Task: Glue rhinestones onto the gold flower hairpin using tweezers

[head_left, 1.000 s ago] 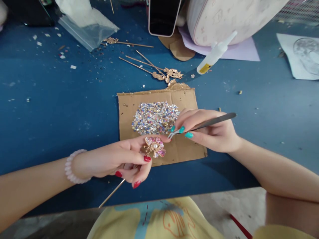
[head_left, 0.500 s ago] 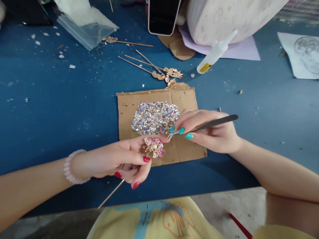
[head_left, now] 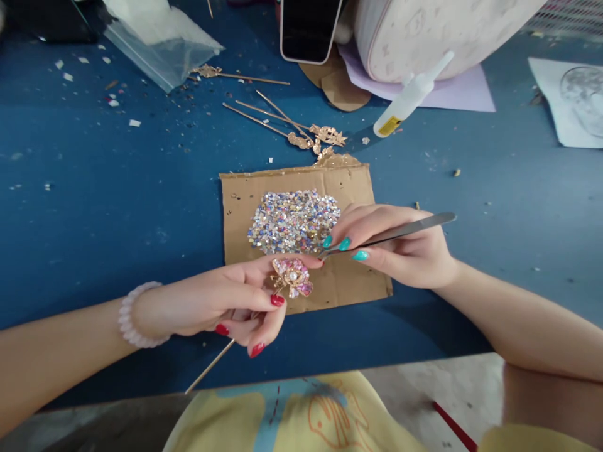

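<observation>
My left hand is closed around a hairpin with a pink, jewelled, butterfly-like head and a pearl at its middle. Its thin gold stick juts out below the fingers. In my right hand is a pair of dark metal tweezers, their tips close to my left index fingertip. Whether the tips hold anything is too small to tell. Just beyond both hands, a patch of small mixed rhinestones lies on a cardboard piece.
Several gold hairpins lie behind the cardboard. A white glue bottle stands tilted-looking at the back right, near a phone and a pale round bag. A plastic bag lies back left; a printed paper lies right.
The tweezers have turned slightly in my right hand, and their tips, spread earlier, now look pressed together at the left fingertip. My left hand and the hairpin hold still.
</observation>
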Demonstrator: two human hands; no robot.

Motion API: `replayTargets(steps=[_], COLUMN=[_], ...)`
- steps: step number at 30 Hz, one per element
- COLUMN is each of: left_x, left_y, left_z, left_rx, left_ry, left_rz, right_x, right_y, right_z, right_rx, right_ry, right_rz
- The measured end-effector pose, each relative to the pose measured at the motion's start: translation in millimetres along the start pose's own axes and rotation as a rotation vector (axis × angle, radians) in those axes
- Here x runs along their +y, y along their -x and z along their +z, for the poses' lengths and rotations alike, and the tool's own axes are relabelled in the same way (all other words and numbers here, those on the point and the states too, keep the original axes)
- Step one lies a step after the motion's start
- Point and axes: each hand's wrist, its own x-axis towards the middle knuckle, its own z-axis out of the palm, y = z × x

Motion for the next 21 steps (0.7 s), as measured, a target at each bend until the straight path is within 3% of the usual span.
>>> replayTargets(steps=[21], left_x=[0.5], left_y=[-0.6], left_z=[-0.4], left_rx=[0.008], left_ry=[0.002], left_rz=[0.006], right_x=[0.1], right_y=[-1.1], right_z=[1.7], right_rx=[0.053], right_ry=[0.087], right_rz=[-0.012])
